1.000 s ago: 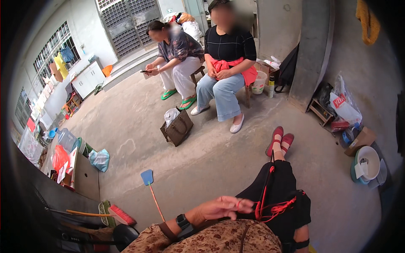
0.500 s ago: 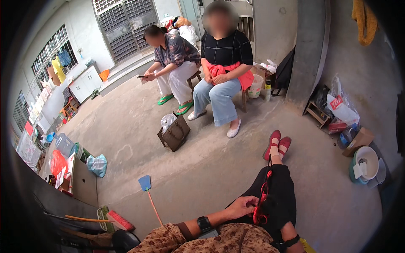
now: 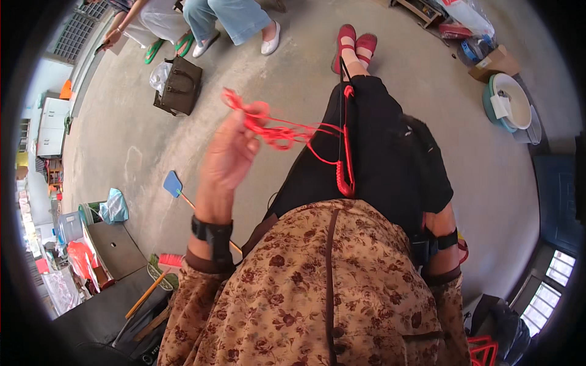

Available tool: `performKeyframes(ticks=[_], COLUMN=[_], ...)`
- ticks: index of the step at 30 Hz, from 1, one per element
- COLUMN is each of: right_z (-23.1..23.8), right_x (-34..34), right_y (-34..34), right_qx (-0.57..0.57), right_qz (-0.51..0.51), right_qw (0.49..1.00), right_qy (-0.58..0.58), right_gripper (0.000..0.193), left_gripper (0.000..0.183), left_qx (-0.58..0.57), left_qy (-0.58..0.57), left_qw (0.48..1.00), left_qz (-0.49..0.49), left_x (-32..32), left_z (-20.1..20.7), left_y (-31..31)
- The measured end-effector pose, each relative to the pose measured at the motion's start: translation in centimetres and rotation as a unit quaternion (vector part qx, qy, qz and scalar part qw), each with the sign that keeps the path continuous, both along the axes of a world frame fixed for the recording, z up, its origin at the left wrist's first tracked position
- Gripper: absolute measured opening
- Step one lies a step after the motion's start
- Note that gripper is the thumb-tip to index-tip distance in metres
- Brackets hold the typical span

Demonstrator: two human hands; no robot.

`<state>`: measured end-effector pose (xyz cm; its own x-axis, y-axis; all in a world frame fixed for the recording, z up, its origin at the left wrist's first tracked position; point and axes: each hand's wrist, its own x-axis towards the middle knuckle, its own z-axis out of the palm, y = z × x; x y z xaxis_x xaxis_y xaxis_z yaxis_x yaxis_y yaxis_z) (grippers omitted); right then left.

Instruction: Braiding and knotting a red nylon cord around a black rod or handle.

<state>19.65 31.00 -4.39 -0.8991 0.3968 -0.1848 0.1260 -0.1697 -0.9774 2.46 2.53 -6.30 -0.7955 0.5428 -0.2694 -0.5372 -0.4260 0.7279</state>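
Right of the fingers of the left hand (image 3: 231,147), black cloth trousers (image 3: 379,140) are crossed by a long, straight black cord (image 3: 342,110); below right of them, a red, knotted loop (image 3: 342,178) is laid along it; between them, a tangled bundle of thin red cord (image 3: 278,137) is pinched; the grip of the right hand (image 3: 428,165), darkly obscured, cannot be told; even tension is best kept, loose strands being guarded from snagging.

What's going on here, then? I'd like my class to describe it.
A person's left hand holds up a loose bundle of red cord, its strands running to a red coiled section along a black cord that stretches from the lap toward red shoes. A black shape obscures the right hand. Two other people's legs show beyond, near a brown bag.
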Motion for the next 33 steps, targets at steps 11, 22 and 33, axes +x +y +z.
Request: performKeyframes(ticks=[11, 22, 33], right_z=[2.0, 1.9, -1.9], right_x=[-7.4, -1.7, -3.2], right_y=[-4.5, -4.1, -0.6], right_qx=[0.333, -0.333, 0.094], right_qz=[0.201, 0.086, -0.079], right_qw=[0.915, 0.939, 0.991], right_qy=[0.105, -0.006, -0.045], right_gripper=[0.027, 0.009, 0.009], left_gripper=[0.022, 0.056, 0.044], left_qx=[-0.080, -0.334, -0.120], left_qy=[0.224, 0.322, 0.091], left_qw=[0.950, 0.860, 0.980], left_qz=[0.204, -0.214, -0.133], left_x=[-1.6, 5.9, 3.8], left_z=[9.2, -1.0, -2.1], left_y=[-4.2, 7.2, 3.6])
